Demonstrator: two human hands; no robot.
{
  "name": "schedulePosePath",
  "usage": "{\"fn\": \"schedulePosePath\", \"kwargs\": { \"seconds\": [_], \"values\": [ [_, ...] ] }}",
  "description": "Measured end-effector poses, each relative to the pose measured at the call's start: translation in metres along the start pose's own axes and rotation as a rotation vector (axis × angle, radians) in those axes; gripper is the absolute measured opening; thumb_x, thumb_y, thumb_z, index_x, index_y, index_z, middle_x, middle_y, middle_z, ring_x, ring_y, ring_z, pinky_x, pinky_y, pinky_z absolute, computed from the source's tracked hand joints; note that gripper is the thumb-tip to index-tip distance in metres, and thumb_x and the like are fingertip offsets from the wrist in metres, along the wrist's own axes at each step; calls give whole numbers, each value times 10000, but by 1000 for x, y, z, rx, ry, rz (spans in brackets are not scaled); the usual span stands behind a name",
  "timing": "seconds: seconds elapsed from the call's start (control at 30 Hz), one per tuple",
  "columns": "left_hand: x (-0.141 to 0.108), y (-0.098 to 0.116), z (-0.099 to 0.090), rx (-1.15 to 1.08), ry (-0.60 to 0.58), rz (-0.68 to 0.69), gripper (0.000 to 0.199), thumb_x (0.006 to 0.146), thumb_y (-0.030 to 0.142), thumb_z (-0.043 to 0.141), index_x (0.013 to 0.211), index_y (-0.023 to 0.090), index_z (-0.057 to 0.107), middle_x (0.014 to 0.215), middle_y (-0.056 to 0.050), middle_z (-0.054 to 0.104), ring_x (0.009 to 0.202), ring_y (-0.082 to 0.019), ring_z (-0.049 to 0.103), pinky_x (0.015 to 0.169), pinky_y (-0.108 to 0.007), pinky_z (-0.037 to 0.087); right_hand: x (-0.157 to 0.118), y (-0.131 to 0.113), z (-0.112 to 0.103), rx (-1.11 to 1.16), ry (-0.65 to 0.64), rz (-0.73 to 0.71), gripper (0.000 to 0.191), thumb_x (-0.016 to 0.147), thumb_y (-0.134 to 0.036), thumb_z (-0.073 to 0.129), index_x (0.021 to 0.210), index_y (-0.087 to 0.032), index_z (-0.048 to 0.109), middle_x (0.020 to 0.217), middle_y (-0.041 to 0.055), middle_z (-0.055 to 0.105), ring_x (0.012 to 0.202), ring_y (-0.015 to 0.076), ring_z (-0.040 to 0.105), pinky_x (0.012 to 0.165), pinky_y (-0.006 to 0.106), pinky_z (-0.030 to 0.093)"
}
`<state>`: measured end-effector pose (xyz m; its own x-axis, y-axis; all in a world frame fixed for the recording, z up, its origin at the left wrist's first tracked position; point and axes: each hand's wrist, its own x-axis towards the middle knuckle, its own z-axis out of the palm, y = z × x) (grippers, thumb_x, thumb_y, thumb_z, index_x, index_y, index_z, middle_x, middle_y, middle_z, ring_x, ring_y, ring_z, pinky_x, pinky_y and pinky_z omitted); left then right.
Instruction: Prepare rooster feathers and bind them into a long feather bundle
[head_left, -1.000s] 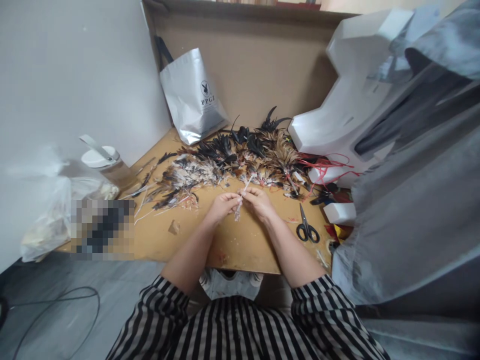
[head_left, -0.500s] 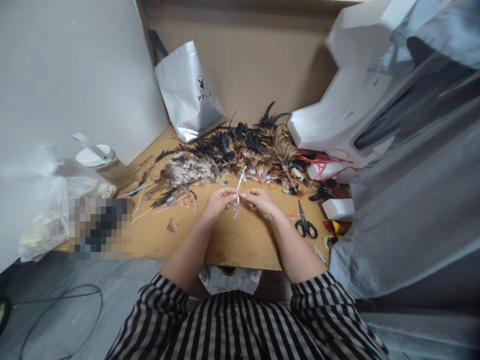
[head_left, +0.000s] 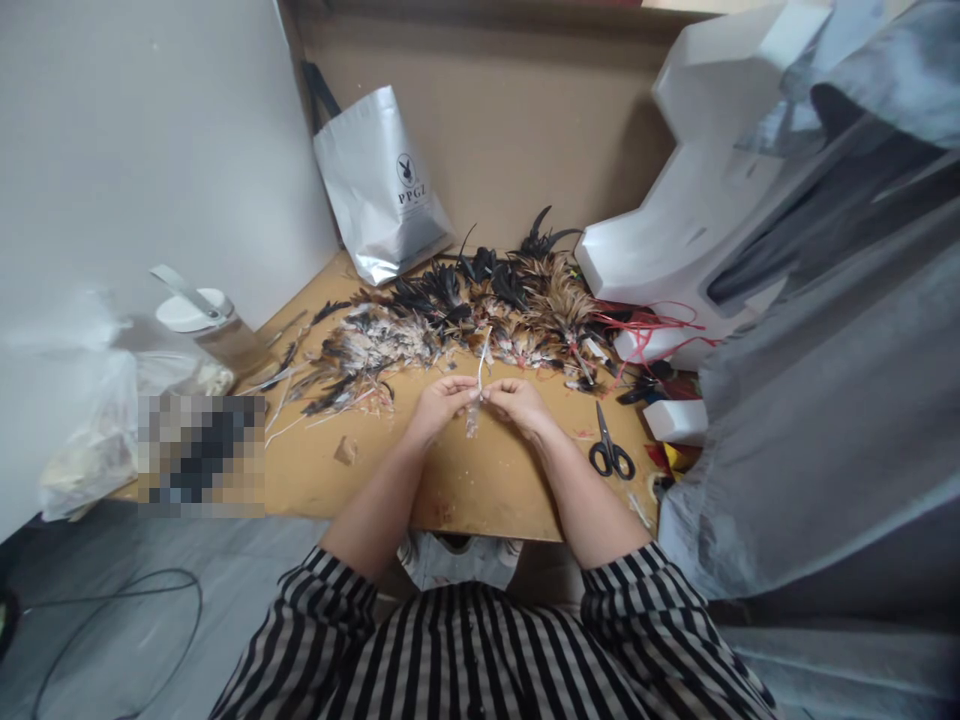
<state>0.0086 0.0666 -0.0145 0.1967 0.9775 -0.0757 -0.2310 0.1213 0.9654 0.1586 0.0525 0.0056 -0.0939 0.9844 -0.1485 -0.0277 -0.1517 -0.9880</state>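
Observation:
Over the middle of the wooden table (head_left: 495,500), my left hand (head_left: 444,405) and my right hand (head_left: 519,403) meet fingertip to fingertip. Both are closed in a pinch on a thin white strip (head_left: 484,352), whose upper end sticks up and away from me. A small clear, crinkled piece (head_left: 472,420) hangs just below the fingertips. Behind the hands lies a wide heap of black, brown and grey feathers (head_left: 390,338). Black-handled scissors (head_left: 611,450) rest on the table to the right of my right hand, blades pointing away.
A silver bag (head_left: 382,190) leans at the back left. On the left are a lidded container (head_left: 196,312) and a plastic bag (head_left: 90,430). Red strings (head_left: 649,325), white foam pieces (head_left: 675,420) and grey cloth (head_left: 832,400) are on the right.
My right fingertips have moved slightly left, closer to my left fingertips. The white strip stands a little more upright.

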Motion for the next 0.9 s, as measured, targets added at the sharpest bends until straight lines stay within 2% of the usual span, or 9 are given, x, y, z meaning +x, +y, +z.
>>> {"fn": "schedulePosePath", "kwargs": {
  "seconds": [0.27,0.5,0.77,0.9],
  "values": [
    [-4,1,1,196,-81,-43,280,608,396,690,660,125,643,543,-3,568,433,-49,416,443,-190,296,2,1,1,-79,101,-87,225,576,-359,667,654,-153,623,456,-39,504,382,45,298,398,209,197],
    [-3,2,0,182,-88,-50,268,612,393,675,658,130,655,555,-14,582,439,-49,408,441,-187,287,2,-1,-1,21,40,-22,232,557,-360,671,646,-155,609,382,-65,428,352,48,284,384,207,172],
    [-3,1,0,145,-46,-38,235,601,348,680,700,135,661,626,-23,619,459,-57,436,450,-196,302,2,1,-2,52,18,-37,251,562,-370,689,660,-154,606,399,-62,445,352,46,287,375,201,187],
    [-6,4,3,191,-9,14,221,613,344,667,696,139,662,600,-10,606,463,-62,429,465,-201,312,3,3,-2,85,-14,-37,314,584,-425,694,708,-150,606,439,-53,473,364,43,293,371,191,176]
  ]
}}
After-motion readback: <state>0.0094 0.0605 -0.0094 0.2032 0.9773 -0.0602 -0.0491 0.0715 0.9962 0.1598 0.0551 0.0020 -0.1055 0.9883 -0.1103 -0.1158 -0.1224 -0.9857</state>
